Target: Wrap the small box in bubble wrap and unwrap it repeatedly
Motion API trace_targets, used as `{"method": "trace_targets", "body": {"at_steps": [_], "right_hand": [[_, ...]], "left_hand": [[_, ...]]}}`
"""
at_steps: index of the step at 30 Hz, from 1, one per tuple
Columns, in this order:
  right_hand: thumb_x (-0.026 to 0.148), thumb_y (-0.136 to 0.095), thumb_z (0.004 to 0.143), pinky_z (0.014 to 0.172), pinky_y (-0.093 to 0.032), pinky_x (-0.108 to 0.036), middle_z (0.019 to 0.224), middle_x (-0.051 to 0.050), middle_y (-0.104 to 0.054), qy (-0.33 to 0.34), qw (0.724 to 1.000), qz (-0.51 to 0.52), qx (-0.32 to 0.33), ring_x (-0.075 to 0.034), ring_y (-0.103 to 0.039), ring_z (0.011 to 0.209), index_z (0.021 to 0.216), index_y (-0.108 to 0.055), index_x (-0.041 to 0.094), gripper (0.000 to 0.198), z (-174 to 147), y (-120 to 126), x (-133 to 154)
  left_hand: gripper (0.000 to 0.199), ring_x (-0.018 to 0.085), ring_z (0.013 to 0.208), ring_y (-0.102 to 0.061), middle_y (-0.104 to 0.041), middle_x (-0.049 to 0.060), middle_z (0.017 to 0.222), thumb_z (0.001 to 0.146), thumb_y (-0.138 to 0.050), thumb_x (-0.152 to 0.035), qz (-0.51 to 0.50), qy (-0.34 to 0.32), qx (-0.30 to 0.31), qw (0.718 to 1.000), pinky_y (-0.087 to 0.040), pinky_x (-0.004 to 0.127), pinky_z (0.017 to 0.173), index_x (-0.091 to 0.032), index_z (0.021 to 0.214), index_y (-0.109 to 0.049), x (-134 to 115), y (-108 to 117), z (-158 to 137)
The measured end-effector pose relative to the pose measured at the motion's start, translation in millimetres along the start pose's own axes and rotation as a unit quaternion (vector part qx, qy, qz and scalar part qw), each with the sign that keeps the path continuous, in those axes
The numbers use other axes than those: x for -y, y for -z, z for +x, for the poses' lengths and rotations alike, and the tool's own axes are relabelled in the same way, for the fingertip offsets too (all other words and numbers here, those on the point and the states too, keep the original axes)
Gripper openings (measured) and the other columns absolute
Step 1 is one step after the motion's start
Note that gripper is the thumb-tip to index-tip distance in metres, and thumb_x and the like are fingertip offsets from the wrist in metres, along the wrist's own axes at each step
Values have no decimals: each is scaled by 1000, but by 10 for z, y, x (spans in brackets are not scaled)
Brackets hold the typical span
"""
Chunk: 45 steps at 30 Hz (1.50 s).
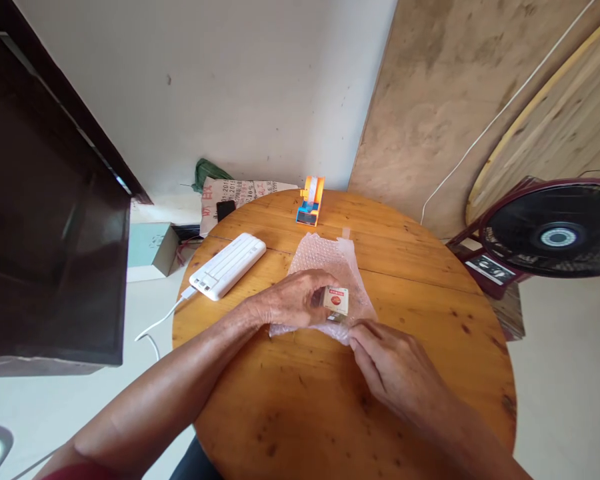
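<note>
A small cream-coloured box point(336, 301) with a red emblem on its end rests on a sheet of bubble wrap point(316, 257). My left hand point(300, 297) is closed around the box's left side, thumb and fingers curved about it. The near edge of the wrap, just right of the box, is pinched by my right hand point(387, 353). Both hands stay low over the round wooden table point(300, 407). A strip of clear tape sticks out past the wrap's far right corner.
An orange and blue tape dispenser point(310, 201) stands near the table's far edge. At the left lies a white power bank point(227, 265) with a cable point(166, 319) trailing off the table. A black fan point(555, 230) is beyond the right edge.
</note>
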State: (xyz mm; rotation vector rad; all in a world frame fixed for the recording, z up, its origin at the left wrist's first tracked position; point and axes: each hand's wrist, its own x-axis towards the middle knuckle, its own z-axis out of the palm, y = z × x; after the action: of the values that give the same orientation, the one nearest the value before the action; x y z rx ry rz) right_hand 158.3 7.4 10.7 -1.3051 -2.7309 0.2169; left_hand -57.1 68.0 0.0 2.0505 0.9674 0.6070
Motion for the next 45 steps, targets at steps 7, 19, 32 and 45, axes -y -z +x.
{"method": "trace_targets", "body": {"at_steps": [7,19,32,45], "right_hand": [[24,-38,95,58,-41,-24,73,-1,-67,-35,991,103,-80,-14,-62,62,87,-61,20,25,97,36,-179],[34,-68,76,70,-47,-27,94,0,-68,-83,972,216,-47,-18,-64,82,101,-58,25,28,144,21,-260],[26,-54,87,85,-49,-30,116,-7,-62,-42,946,300,-115,-19,-62,103,85,-67,21,14,245,-32,-364],[28,-53,86,64,-49,-24,92,-4,-70,-112,919,362,-106,-16,-64,77,90,-67,19,18,274,-22,-314]], "left_hand": [[39,23,114,-54,-58,6,126,90,-50,-46,-63,-32,16,997,-42,36,95,-23,121,-58,-65,145,-22],[6,17,99,-57,-55,4,122,77,-63,-18,7,0,-1,1000,-47,30,83,-19,82,-60,-39,23,-41],[19,12,73,-56,-64,2,85,84,-58,-29,-53,34,-64,996,-44,23,63,-16,71,-53,-81,-78,-20],[26,11,75,-57,-65,3,88,86,-57,-29,-162,37,-84,983,-44,23,65,-16,67,-45,-41,-174,3]]}}
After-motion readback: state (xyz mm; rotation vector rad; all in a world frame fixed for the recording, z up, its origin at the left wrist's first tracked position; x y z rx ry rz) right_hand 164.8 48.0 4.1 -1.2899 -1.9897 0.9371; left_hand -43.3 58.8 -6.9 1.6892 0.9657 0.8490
